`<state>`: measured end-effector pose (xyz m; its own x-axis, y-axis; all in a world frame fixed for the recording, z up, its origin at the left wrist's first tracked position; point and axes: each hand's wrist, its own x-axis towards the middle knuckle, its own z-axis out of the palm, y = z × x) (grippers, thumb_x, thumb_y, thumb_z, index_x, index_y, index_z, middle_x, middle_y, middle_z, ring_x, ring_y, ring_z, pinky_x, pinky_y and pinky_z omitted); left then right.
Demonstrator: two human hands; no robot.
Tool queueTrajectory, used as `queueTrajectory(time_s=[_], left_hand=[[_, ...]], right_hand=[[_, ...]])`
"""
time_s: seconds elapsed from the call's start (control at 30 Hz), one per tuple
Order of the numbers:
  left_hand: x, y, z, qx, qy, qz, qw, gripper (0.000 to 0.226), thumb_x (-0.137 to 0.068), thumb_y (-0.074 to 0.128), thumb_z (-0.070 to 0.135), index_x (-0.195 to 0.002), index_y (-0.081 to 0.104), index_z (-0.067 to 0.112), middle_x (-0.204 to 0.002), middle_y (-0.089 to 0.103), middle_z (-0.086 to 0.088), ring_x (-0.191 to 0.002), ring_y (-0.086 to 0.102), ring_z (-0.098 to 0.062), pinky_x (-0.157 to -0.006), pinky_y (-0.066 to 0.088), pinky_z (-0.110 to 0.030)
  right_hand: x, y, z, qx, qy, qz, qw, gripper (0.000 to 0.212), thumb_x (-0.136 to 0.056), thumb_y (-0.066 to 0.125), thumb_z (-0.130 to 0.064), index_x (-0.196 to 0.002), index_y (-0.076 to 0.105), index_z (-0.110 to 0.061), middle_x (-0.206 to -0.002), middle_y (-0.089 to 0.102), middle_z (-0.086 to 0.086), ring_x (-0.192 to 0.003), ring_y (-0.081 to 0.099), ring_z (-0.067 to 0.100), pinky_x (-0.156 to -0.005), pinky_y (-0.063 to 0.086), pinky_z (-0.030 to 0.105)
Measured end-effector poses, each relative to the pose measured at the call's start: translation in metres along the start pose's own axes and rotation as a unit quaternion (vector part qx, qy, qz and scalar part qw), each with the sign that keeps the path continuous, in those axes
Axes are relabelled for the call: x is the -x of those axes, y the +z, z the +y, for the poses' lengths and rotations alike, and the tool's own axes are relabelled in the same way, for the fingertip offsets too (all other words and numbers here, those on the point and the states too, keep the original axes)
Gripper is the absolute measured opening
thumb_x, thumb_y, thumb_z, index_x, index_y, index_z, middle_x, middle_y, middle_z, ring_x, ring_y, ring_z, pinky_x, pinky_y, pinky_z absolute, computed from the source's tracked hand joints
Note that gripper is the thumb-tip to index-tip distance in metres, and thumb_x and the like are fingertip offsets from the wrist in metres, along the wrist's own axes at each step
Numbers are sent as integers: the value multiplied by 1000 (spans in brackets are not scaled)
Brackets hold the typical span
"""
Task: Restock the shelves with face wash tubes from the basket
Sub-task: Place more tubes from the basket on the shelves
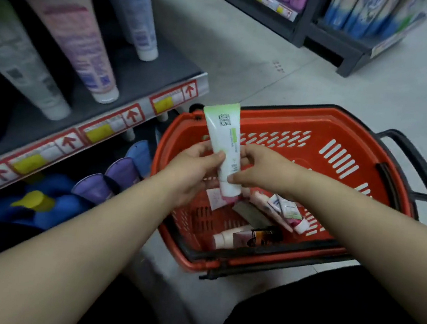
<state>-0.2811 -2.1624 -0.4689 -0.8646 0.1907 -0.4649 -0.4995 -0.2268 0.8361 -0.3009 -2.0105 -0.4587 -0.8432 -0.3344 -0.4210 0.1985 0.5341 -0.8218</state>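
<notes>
L hand pinches the face wash tube at mid-body, thumb laid across the front, fingers curled behind. R hand grips the same tube lower down, thumb tip on the front near the cap end, fingers wrapped round the back. Both forearms are bare, coming in from 7 and 4 o'clock, wrists roughly straight. Tube is soft glossy plastic, white w/ a pale green fade toward its flat crimped end, which points to approx 12 o'clock w/ a slight lean to 11. The body rounds out toward the btm; cap end is blurred, can't tell its colour. It's held in the air over the 9 o'clock side of the basket, apart from the contents. Basket is red hard plastic, oval, w/ slotted walls and floor and a black handle sticking out at 3 o'clock; it sits on pale glossy floor tiles. Inside, toward 6 o'clock, loose tubes lie flat beside a brown bottle. At 9–10 o'clock of the view is a dark flat shelf w/ a red-arrow price strip on its edge. Tapered tubes stand cap-down on it: pink-lilac tube, white tube, blue-white tube. Below, at 8 o'clock, purple tubes show their flat ends.
</notes>
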Motion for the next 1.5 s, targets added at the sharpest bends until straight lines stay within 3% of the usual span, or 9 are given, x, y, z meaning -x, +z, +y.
queueTrajectory(time_s=[0.3, 0.53, 0.73, 0.87, 1.0, 1.17, 1.23, 1.37, 1.5], left_hand=[[98, -45, 47, -68, 148, 60, 985, 25, -95, 51, 7, -117, 59, 13, -104, 67, -10, -78, 67, -17, -66, 53, -26], [175, -77, 97, -39, 235, 151, 960, 20, -93, 55, 10, -113, 53, 6, -92, 67, -7, -66, 67, -9, -60, 56, -26], [243, -98, 140, -83, 324, 223, 916, 15, -93, 58, 17, -107, 59, 12, -108, 67, -10, -96, 68, -22, -78, 58, -40], [278, -107, 158, -118, 376, 233, 889, 13, -93, 56, 16, -93, 65, 25, -100, 71, 2, -97, 67, -15, -88, 55, -40], [294, -115, 157, -138, 379, 221, 888, 17, -93, 56, 18, -101, 68, 27, -101, 72, 4, -98, 67, -16, -89, 54, -41], [296, -118, 144, -183, 365, 223, 885, 31, -86, 65, 17, -117, 66, 19, -108, 70, 0, -102, 66, -16, -92, 53, -43], [300, -120, 148, -197, 374, 236, 875, 32, -83, 67, 21, -115, 66, 24, -106, 71, 1, -100, 66, -16, -89, 54, -44], [311, -131, 168, -184, 409, 235, 862, 31, -89, 61, 15, -118, 64, 24, -107, 71, 5, -99, 67, -11, -86, 55, -33], [315, -146, 187, -146, 437, 262, 848, 19, -91, 58, 11, -106, 64, 22, -102, 72, 3, -95, 68, -12, -85, 56, -32]], right_hand=[[44, 70, -78, -69, -121, 66, 988, 39, -74, 73, 2, -108, 58, -9, -103, 70, 11, -96, 68, 21, -90, 54, 39], [73, 101, -165, -72, -216, 11, 974, 41, -77, 71, 4, -112, 52, -5, -89, 66, 3, -81, 64, 12, -79, 55, 28], [97, 123, -238, -39, -294, -6, 955, 39, -73, 77, -4, -105, 57, -12, -96, 66, 0, -92, 66, 16, -82, 56, 34], [117, 141, -277, 13, -333, -23, 943, 38, -74, 79, -16, -106, 61, -21, -88, 68, -10, -74, 63, -5, -60, 48, 13], [127, 156, -293, 41, -340, -14, 939, 28, -81, 69, -21, -109, 61, -20, -75, 64, -8, -58, 56, 1, -41, 38, 11], [131, 169, -295, 135, -381, 11, 915, 18, -81, 63, -11, -91, 59, -26, -88, 66, -6, -82, 64, 3, -67, 53, 19], [134, 170, -300, 125, -381, -27, 915, 26, -83, 62, -6, -86, 55, -31, -82, 64, -11, -69, 62, -8, -57, 49, 11], [128, 166, -320, 92, -356, -46, 929, 43, -82, 67, -11, -122, 50, -18, -106, 65, 0, -88, 68, 13, -68, 58, 26], [125, 169, -348, 66, -375, -6, 925, 38, -81, 70, -8, -116, 54, -9, -103, 64, 5, -74, 66, 16, -59, 58, 25]])
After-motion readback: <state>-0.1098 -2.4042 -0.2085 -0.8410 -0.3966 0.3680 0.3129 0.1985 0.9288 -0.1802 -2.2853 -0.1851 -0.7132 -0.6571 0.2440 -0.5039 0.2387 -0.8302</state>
